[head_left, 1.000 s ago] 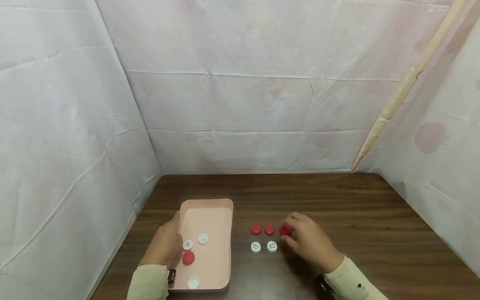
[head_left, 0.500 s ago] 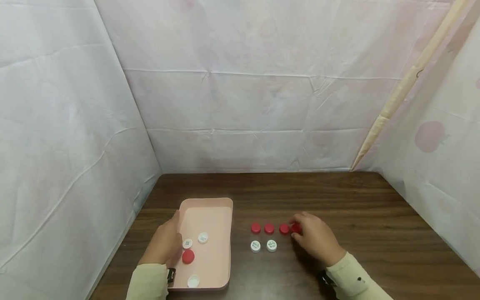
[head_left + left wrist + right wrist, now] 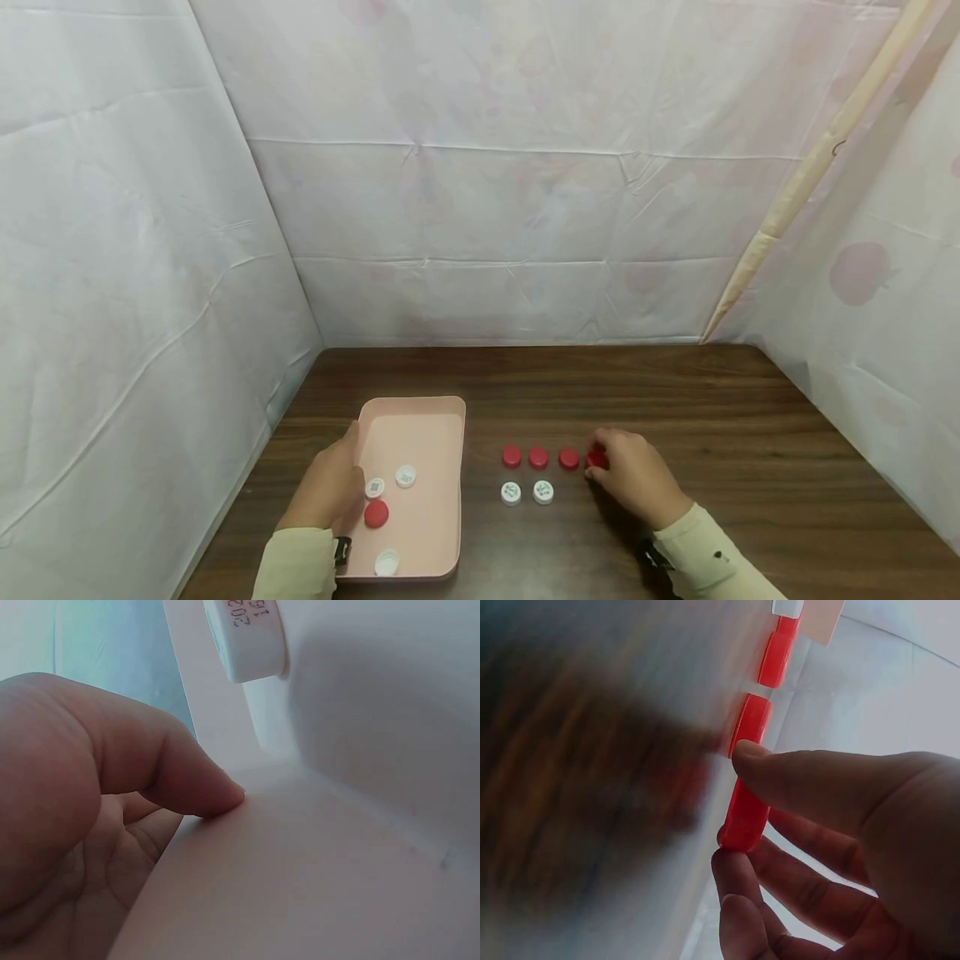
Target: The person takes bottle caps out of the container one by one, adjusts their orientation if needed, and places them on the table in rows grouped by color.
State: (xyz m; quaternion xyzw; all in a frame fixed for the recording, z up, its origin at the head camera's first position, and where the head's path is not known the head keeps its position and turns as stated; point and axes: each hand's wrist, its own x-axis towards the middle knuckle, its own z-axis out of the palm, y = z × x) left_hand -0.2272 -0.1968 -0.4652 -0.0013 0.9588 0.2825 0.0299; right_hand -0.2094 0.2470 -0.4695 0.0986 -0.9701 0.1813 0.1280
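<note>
My right hand (image 3: 633, 475) pinches a red bottle cap (image 3: 746, 817) between thumb and fingers, at the right end of a row of three other red caps (image 3: 538, 457) on the table. Below that row sit two white caps (image 3: 511, 493) with dark print on top. On the left, my left hand (image 3: 326, 479) grips the near-left wall of a pink tray (image 3: 420, 406). The left wrist view shows the thumb (image 3: 202, 780) pressed on the inner side of the wall, the fingers behind it. Inside the tray lie a red cap (image 3: 377, 513) and three white caps (image 3: 406, 476).
The dark wood-grain table (image 3: 675, 392) meets white cloth walls (image 3: 480, 208) at the back and sides. A cream-wrapped pole (image 3: 787, 200) slants up the back right corner. Dark bands show on both wrists.
My right hand has shifted right, leaving the third red cap in the row and holding another beside it. The left hand and tray have stayed put.
</note>
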